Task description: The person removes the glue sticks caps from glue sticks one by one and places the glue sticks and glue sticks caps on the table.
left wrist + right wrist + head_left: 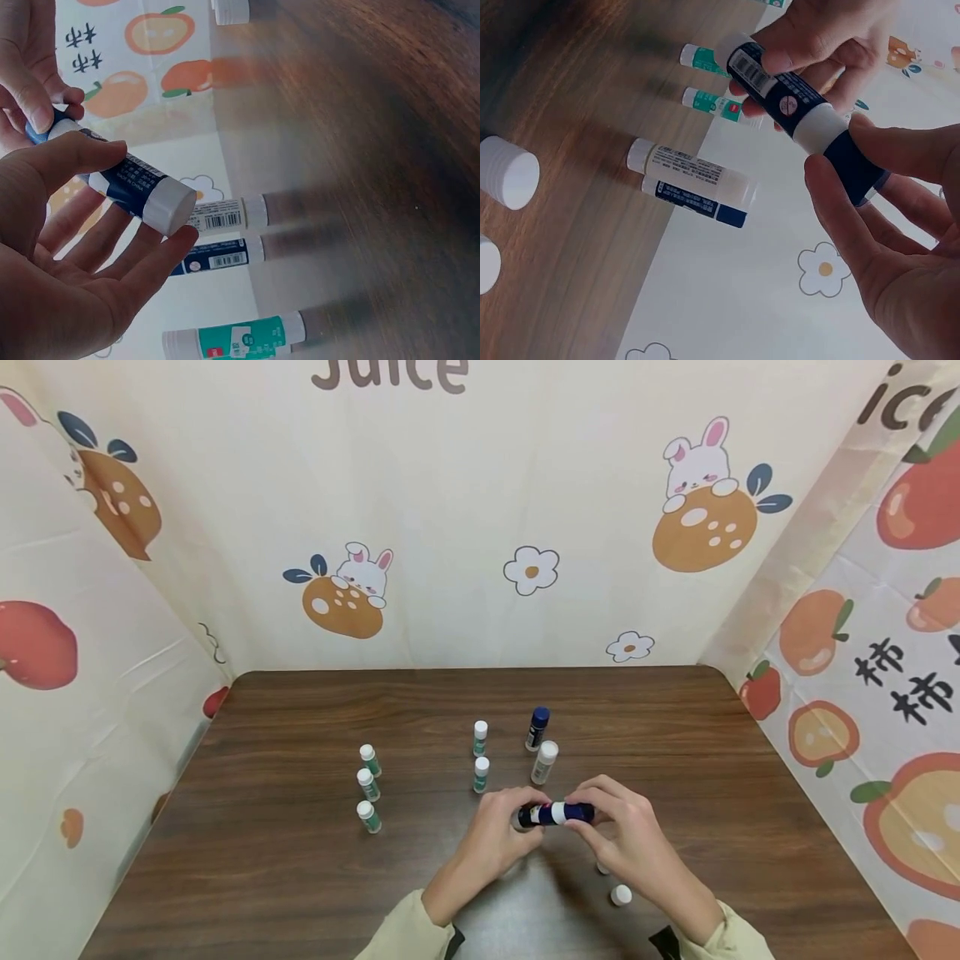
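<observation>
Both hands hold one dark blue glue stick (556,813) above the table, lying roughly level in the head view. My left hand (497,828) pinches its labelled body between thumb and fingers, near the white base (169,206). At the other end, the thumb and fingers of my right hand (628,828) grip the dark blue cap (846,166). A white band (819,127) shows between label and cap. Just beyond the hands stand a pale glue stick (544,763) with a white cap and another dark blue glue stick (537,729).
Two green glue sticks (481,775) stand left of the pale one. Farther left, three more green glue sticks (369,785) form a row. Beside my right forearm is a white cap-like piece (621,895); another is mostly hidden. Printed cloth (450,510) borders the wooden table (285,860).
</observation>
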The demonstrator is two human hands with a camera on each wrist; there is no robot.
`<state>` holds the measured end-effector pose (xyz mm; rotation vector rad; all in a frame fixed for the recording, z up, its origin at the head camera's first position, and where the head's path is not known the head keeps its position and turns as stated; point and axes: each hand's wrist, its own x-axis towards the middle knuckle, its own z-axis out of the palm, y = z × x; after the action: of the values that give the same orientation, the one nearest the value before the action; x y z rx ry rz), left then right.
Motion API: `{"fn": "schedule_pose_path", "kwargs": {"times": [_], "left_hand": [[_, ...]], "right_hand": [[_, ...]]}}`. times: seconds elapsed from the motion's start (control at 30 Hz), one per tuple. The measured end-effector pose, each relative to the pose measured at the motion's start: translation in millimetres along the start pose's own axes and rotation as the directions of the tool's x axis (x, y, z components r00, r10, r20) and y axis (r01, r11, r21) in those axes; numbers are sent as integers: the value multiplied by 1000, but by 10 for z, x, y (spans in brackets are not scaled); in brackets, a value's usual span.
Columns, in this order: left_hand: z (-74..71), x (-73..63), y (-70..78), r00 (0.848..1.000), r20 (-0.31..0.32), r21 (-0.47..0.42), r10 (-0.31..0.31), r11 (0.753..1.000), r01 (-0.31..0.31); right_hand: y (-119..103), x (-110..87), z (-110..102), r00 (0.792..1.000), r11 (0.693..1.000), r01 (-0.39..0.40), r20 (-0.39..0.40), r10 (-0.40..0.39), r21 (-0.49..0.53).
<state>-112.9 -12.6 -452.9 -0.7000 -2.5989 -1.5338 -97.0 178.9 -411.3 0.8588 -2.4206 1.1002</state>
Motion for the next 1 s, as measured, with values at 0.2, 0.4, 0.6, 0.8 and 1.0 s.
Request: {"fn": "schedule_pose_path", "kwargs": {"times": [0.2,0.4,0.6,0.8,1.0], "left_hand": [[-10,-9,-3,1000,-1,-33,-6,999,6],[-4,-26,-31,1000,-12,-72,-18,997,17],[-15,-51,-55,999,-32,-89,-38,995,35],[-35,-84,-91,996,-36,-122,-85,989,80],[-79,-141,-120,992,-38,-157,-116,982,109]], "right_hand": [[-21,-1,-25,1000,1000,0,3,0,3],[-38,-6,-42,1000,1000,5,-23,-5,3],[-26,-17,-68,1000,1000,3,-30,-3,-5],[11,-41,-84,1000,1000,-5,-31,4,-25],[64,-85,-106,998,997,-59,-11,58,-59]]}}
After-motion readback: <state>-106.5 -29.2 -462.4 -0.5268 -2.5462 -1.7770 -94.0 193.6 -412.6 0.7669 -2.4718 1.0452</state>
